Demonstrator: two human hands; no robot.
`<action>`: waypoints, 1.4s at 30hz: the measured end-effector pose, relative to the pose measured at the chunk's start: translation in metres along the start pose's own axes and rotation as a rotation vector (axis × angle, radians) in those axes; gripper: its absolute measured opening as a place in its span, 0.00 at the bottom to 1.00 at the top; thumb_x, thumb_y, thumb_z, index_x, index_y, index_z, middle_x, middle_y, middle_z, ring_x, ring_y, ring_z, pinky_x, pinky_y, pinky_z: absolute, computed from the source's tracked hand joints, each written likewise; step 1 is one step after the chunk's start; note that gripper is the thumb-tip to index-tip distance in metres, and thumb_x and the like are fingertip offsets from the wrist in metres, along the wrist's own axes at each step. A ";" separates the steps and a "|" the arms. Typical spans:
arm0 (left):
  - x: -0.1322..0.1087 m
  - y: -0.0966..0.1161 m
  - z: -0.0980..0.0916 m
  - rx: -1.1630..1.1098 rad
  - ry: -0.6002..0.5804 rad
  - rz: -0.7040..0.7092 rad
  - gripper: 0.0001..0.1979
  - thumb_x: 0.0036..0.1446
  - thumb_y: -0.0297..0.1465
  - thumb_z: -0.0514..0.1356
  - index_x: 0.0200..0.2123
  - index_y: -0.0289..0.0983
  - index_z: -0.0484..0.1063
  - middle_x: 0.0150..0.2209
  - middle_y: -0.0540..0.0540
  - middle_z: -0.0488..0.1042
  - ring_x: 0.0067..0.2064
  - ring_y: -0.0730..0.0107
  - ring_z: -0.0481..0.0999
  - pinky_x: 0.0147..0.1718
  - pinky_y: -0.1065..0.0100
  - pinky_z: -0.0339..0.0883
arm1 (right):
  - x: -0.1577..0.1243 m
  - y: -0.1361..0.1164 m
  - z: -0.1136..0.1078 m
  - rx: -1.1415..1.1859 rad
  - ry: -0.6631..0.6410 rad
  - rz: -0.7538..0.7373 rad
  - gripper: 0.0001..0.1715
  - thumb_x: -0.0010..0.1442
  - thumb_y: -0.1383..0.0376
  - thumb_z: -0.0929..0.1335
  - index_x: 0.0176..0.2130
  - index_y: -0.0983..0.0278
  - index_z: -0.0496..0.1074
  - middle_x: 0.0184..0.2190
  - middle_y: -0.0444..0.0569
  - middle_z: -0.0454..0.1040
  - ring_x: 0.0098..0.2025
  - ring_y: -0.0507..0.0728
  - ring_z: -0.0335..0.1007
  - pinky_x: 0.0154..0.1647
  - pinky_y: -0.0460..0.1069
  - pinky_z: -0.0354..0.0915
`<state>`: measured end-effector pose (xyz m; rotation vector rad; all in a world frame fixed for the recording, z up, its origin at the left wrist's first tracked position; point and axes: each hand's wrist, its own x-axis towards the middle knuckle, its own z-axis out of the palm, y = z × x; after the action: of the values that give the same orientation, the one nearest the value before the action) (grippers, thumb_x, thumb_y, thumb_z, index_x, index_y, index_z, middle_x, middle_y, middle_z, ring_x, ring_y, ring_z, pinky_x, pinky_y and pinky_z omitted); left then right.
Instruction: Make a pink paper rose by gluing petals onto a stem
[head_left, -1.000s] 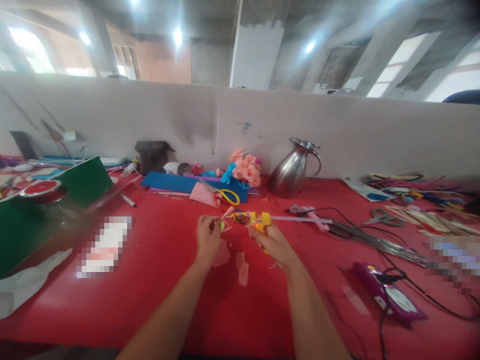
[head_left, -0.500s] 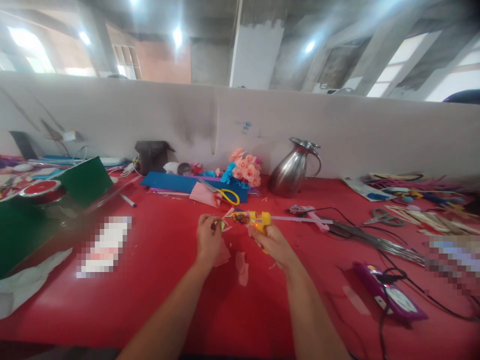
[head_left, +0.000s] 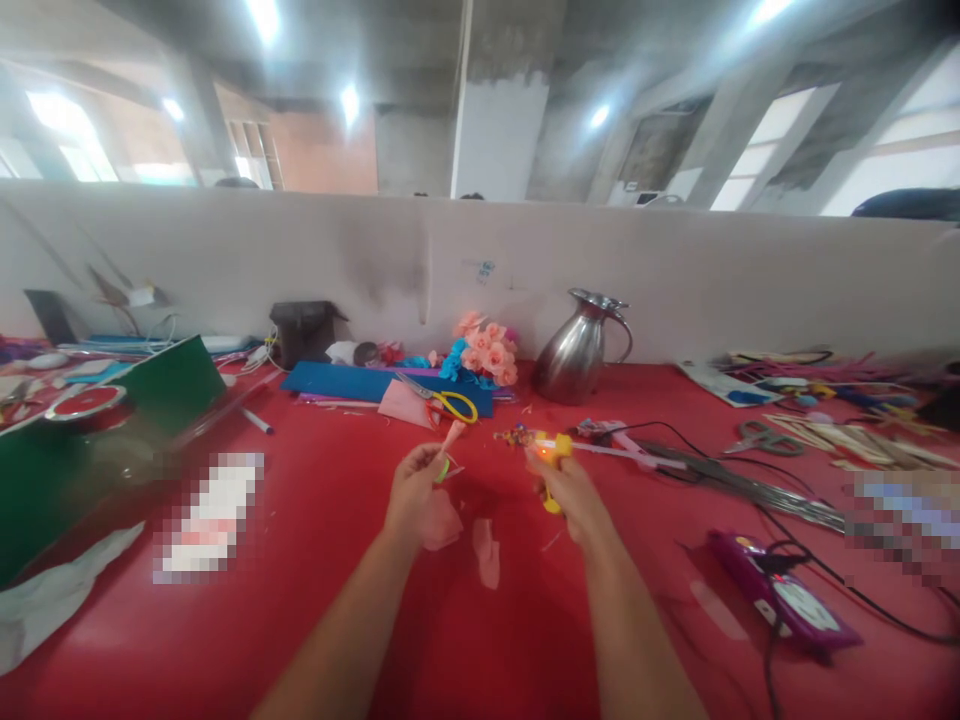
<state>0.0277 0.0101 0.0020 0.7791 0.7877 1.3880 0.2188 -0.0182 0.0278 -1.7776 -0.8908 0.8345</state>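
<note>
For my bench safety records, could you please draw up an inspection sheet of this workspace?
Surface: red tabletop, loose pink scraps lying on it.
Job's things: yellow glue gun, light glowing; thin pink piece.
Clutter: yellow-handled scissors, silver jug, pink flowers toward the back.
Hands: left hand pinches the pink piece; right hand grips the glue gun.
Cables: black cables at right, near a purple power box.
Surroundings: pale partition behind; ceiling lights on.

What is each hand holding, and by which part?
The right hand holds a yellow glue gun by its handle; the left hand pinches a small pink piece, seemingly near its lower end.
</note>
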 end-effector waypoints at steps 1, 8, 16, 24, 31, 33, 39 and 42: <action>0.000 0.001 0.001 -0.064 -0.022 -0.033 0.10 0.39 0.31 0.66 0.27 0.36 0.71 0.24 0.52 0.68 0.26 0.78 0.66 0.28 0.73 0.60 | 0.006 0.004 -0.004 -0.098 0.005 0.020 0.18 0.50 0.51 0.67 0.32 0.64 0.65 0.14 0.41 0.66 0.17 0.51 0.62 0.18 0.44 0.56; -0.002 0.008 0.003 -0.200 -0.089 -0.114 0.10 0.36 0.28 0.66 0.27 0.39 0.70 0.23 0.54 0.67 0.25 0.78 0.66 0.28 0.72 0.62 | 0.022 0.021 -0.033 -0.832 0.271 -0.078 0.22 0.53 0.50 0.63 0.31 0.67 0.72 0.33 0.64 0.74 0.39 0.66 0.70 0.34 0.54 0.62; -0.008 0.002 0.005 -0.044 -0.151 -0.096 0.11 0.40 0.35 0.66 0.26 0.39 0.68 0.29 0.50 0.72 0.32 0.71 0.72 0.34 0.66 0.66 | -0.017 -0.006 0.020 -0.226 -0.002 -0.709 0.11 0.53 0.60 0.64 0.32 0.64 0.72 0.31 0.51 0.74 0.32 0.57 0.69 0.36 0.51 0.64; -0.013 -0.001 0.005 -0.131 -0.277 -0.197 0.12 0.35 0.32 0.69 0.25 0.38 0.71 0.32 0.49 0.73 0.36 0.70 0.73 0.40 0.66 0.66 | -0.047 -0.004 0.060 0.021 -0.218 -0.749 0.12 0.52 0.70 0.64 0.35 0.59 0.75 0.34 0.47 0.76 0.36 0.56 0.71 0.38 0.49 0.65; -0.015 0.014 0.007 -0.058 -0.323 -0.204 0.14 0.37 0.31 0.69 0.32 0.37 0.73 0.36 0.47 0.73 0.37 0.71 0.73 0.40 0.68 0.65 | -0.044 0.000 0.057 0.034 -0.142 -0.737 0.07 0.55 0.65 0.65 0.32 0.60 0.75 0.31 0.47 0.76 0.34 0.56 0.71 0.38 0.49 0.65; -0.016 0.021 0.007 0.026 -0.347 -0.211 0.19 0.37 0.31 0.69 0.37 0.38 0.73 0.37 0.46 0.73 0.37 0.72 0.72 0.38 0.69 0.65 | -0.040 0.002 0.056 0.028 -0.104 -0.721 0.07 0.55 0.63 0.66 0.31 0.61 0.74 0.31 0.47 0.76 0.33 0.56 0.71 0.37 0.49 0.65; -0.018 0.034 -0.008 0.411 -0.156 -0.048 0.15 0.44 0.42 0.63 0.24 0.34 0.72 0.25 0.48 0.71 0.29 0.73 0.69 0.30 0.71 0.63 | -0.031 0.006 0.051 0.027 -0.018 -0.676 0.10 0.54 0.58 0.66 0.29 0.62 0.73 0.28 0.48 0.76 0.31 0.56 0.70 0.35 0.50 0.65; -0.028 0.073 -0.008 0.425 0.014 0.178 0.15 0.47 0.42 0.61 0.25 0.35 0.72 0.26 0.48 0.72 0.31 0.72 0.70 0.33 0.70 0.64 | -0.033 0.004 0.051 0.072 -0.017 -0.647 0.11 0.54 0.58 0.66 0.29 0.62 0.73 0.28 0.48 0.76 0.30 0.55 0.69 0.34 0.49 0.65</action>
<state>-0.0184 -0.0153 0.0607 1.1932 1.0635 1.4006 0.1605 -0.0251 0.0123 -1.2933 -1.3267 0.4483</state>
